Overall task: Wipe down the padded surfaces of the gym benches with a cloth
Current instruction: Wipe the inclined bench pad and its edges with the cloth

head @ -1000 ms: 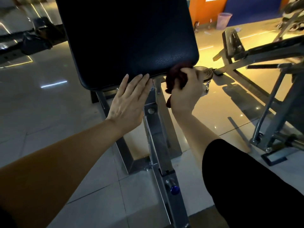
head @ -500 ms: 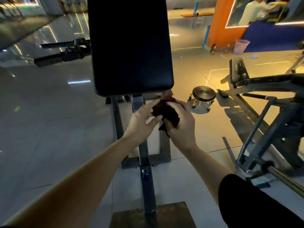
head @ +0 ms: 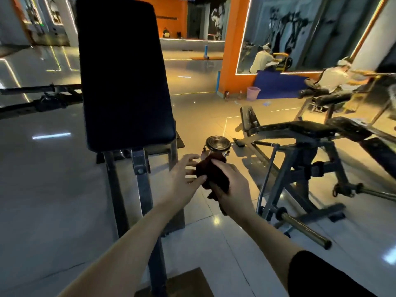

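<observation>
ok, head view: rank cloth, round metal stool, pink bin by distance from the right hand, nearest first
1. cloth: gripped in the right hand, left hand touching it too.
2. round metal stool: on the floor just beyond the hands.
3. pink bin: far back, by the orange wall.

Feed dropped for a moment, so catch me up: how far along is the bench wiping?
Done: nothing shows whether the upright pad has been wiped; no streaks are visible. In hand: the right hand grips the dark cloth in mid-air below the pad, and the left hand touches it with fingers spread, perhaps refolding it. Left: the bench on the right, likely next.
</observation>
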Available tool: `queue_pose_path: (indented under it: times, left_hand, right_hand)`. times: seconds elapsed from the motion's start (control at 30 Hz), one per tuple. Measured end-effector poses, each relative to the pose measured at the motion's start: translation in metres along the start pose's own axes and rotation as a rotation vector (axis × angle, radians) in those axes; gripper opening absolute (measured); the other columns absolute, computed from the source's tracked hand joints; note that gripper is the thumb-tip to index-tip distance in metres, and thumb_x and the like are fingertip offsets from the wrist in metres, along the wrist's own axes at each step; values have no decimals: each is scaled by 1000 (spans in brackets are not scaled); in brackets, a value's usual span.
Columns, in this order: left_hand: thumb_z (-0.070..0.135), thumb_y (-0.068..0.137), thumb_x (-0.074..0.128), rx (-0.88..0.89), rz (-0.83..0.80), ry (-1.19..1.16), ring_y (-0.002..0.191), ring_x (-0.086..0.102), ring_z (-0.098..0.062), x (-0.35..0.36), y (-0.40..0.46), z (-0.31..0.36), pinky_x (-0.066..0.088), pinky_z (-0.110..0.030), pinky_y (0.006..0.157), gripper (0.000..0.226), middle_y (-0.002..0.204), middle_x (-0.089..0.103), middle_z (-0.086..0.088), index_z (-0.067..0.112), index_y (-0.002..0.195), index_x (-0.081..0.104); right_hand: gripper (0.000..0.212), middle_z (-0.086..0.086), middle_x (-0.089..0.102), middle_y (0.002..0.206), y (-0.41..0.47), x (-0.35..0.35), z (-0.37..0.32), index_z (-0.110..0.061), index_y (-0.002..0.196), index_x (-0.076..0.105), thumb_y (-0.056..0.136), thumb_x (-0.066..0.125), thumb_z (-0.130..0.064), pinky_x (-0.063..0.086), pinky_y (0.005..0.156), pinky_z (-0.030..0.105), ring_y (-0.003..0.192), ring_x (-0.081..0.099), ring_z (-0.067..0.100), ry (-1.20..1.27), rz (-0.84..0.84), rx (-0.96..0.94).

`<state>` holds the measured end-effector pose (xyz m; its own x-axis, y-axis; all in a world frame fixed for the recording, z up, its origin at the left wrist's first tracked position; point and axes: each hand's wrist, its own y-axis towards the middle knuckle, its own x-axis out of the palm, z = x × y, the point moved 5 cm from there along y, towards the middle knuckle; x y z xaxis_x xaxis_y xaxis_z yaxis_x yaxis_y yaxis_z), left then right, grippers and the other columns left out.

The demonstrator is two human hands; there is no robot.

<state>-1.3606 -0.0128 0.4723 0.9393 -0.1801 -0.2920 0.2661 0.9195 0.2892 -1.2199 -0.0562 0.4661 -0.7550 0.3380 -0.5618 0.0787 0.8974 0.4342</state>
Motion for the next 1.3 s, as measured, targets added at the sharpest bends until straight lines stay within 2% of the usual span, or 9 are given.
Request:
queue_pose_path:
  times: [0.23,0.37,0.47,0.5,0.63,0.83,1.03,1.17,1.3]
  left_hand:
    - [15,88,67,22,174,305,107,53,-5,11,8,-2,38,-3,72,42,124,53,4,20,127,53]
    - [11,85,68,15,230,485,109,52,-7,25,38,-15,39,-12,80,41,118,48,11,20,123,56]
    - [10,85,66,-101,312,585,110,54,-18,42,57,-34,47,-33,91,42,122,51,3,19,124,56]
    - [10,85,66,-153,329,605,109,55,-21,51,63,-38,48,-38,92,42,124,52,0,18,125,55]
    - [9,83,66,-280,346,700,105,54,-24,80,92,-42,45,-32,88,45,121,53,-6,12,126,55]
    - [9,81,70,-331,374,809,110,54,-29,79,126,-55,48,-39,87,44,121,55,-12,8,123,58]
    - [14,81,73,-377,424,854,110,55,-27,55,157,-92,45,-32,84,46,123,54,-8,9,124,58]
    - [13,83,69,-383,493,833,115,51,-26,33,194,-111,43,-32,91,51,129,52,-8,10,132,53]
    - [11,85,67,-393,508,828,125,46,-25,18,222,-125,38,-29,101,59,139,47,-8,7,139,45]
  right_hand:
    - [60,3,53,135,18,-23,30,-22,140,47,86,67,-7,49,101,42,124,49,23,-26,11,87]
    - [58,3,50,135,56,-15,67,-19,139,47,86,66,-5,40,103,25,121,47,15,42,-71,47]
    - [56,5,53,132,89,-10,103,-17,138,49,86,66,-6,31,90,2,120,49,21,84,-176,-10]
    - [55,7,53,133,99,-11,113,-16,137,50,86,67,-7,30,89,1,121,50,23,95,-190,-25]
    - [55,11,57,131,140,-16,140,-12,137,51,86,69,-9,37,99,26,122,51,28,126,-247,-50]
    - [52,14,52,134,187,1,155,-9,138,49,89,67,-12,36,102,31,125,47,30,182,-312,-30]
    - [50,13,35,145,211,51,157,-5,138,46,91,60,-5,41,108,42,124,48,32,189,-448,-31]
    - [45,15,40,143,248,80,156,-2,136,49,92,58,-6,28,101,16,126,45,28,156,-440,-55]
    - [44,16,47,136,286,108,154,-4,134,52,90,59,-5,35,101,24,124,47,28,176,-450,-43]
